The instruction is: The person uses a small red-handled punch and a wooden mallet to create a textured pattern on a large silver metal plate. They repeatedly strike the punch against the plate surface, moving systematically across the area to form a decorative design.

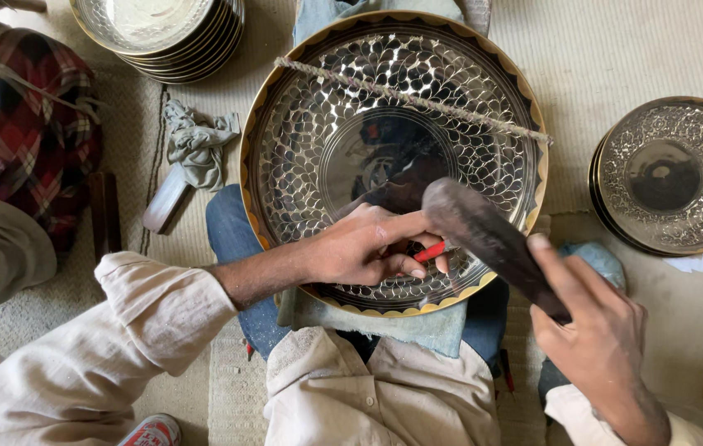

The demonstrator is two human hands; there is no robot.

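left hand (364,248) pinching red tool (430,252) near plate (285,107) rim, right hand (595,330) gripping mallet (484,231)

I sit on a pale woven mat (616,49) that covers the floor around me. Far to the left a stack of shiny metal plates (161,33) stands on it, and to the right another stack of engraved plates (669,173) lies. A grey rag (199,144) is crumpled near a small wooden block (166,200). On the left there is a red checked cloth (25,124). The light is soft daylight, with bright reflections on the metal.
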